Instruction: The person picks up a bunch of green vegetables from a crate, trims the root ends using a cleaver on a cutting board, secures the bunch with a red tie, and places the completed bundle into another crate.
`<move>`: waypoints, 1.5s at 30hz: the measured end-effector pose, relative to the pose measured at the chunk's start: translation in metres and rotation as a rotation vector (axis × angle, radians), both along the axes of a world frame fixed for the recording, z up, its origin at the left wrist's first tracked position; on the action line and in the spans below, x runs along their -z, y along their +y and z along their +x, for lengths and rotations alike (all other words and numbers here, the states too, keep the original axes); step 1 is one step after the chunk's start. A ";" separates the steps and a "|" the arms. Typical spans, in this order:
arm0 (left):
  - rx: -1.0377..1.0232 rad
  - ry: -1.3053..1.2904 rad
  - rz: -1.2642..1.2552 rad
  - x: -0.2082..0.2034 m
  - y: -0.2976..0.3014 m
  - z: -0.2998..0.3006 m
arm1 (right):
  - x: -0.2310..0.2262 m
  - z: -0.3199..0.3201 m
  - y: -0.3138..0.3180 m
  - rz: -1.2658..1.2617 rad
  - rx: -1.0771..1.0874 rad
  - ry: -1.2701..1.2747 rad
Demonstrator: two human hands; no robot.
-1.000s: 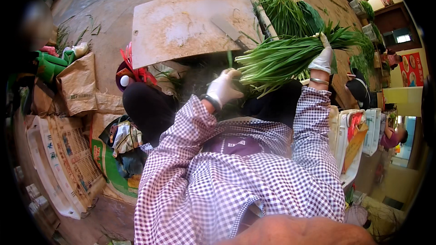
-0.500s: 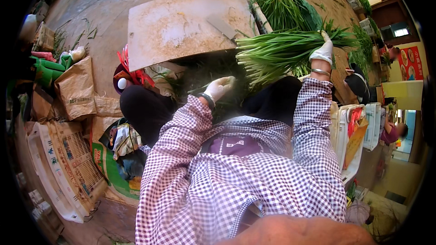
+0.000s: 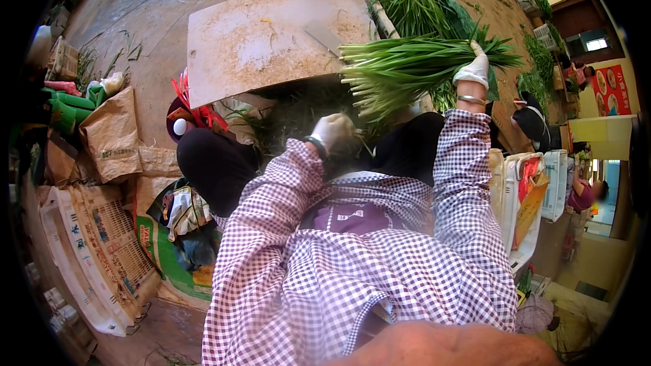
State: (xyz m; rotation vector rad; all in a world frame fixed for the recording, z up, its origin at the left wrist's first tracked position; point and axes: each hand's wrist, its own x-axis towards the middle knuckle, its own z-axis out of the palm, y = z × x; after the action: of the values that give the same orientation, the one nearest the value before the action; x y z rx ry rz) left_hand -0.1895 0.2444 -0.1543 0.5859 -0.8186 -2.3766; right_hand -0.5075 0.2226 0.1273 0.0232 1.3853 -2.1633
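Note:
A thick bunch of garlic chives [image 3: 413, 71] lies sideways in the air over my lap, pale stalk ends to the left and green leaf tips to the right. My right hand [image 3: 473, 71], in a white glove, grips it towards the leafy end. Below and left of the pale ends is my left hand [image 3: 332, 130], also gloved. Its fingers are curled closed beside a few thin strands; blur hides what they hold, if anything. Loose dark trimmings [image 3: 305, 112] fill the shadowed space between my knees, under the board's near edge.
A stained pale board [image 3: 271, 41] stands in front of me. Behind the bunch, a white-rimmed crate [image 3: 369, 0] holds more chives. Stacked plastic crates [image 3: 95, 251] and a brown sack [image 3: 112, 135] lie to my left; white crates [image 3: 522, 210] stand to my right.
My left hand has shifted right towards the pale stalk ends, its fingers curling tighter. The bunch in my right hand has moved slightly left, with its lower stalks blurred.

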 end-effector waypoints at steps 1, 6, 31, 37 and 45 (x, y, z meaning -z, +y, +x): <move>-0.034 -0.063 -0.011 0.016 -0.004 0.014 | -0.004 -0.005 0.002 -0.015 0.007 0.006; -0.266 -0.289 -0.179 -0.059 -0.001 0.009 | -0.003 -0.016 0.006 -0.031 0.044 0.019; -0.121 -0.329 -0.159 -0.078 0.001 0.012 | -0.019 0.019 0.009 -0.034 0.032 0.073; -0.462 -0.199 -0.023 -0.112 0.014 -0.031 | -0.009 0.044 -0.005 -0.057 -0.018 0.052; -0.462 -0.324 0.114 -0.103 0.032 -0.028 | -0.007 0.051 -0.008 -0.048 0.010 0.075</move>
State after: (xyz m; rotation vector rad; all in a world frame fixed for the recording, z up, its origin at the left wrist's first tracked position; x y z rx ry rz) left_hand -0.2174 0.2765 -0.0508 1.0987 -0.5977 -1.9373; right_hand -0.4566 0.2145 0.1340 -0.0701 1.3767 -2.2252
